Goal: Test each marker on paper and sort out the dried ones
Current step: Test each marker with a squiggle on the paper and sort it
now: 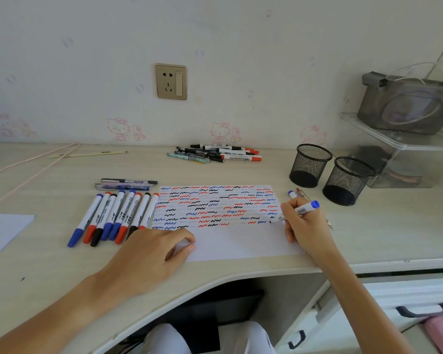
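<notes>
Two hands share the job: the right hand (301,221) grips a blue marker (298,212), tip on the paper (241,241) to scribble; the left hand (154,247), fingers loosely curled, presses the sheet steady. Eight markers (113,217) lie just left, probably sorted.

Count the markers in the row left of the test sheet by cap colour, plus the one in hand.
Row of markers left of the paper, by cap:
Blue: 3
Red: 3
Black: 2
Held in the right hand, blue marker: 1
Total: 9
</notes>
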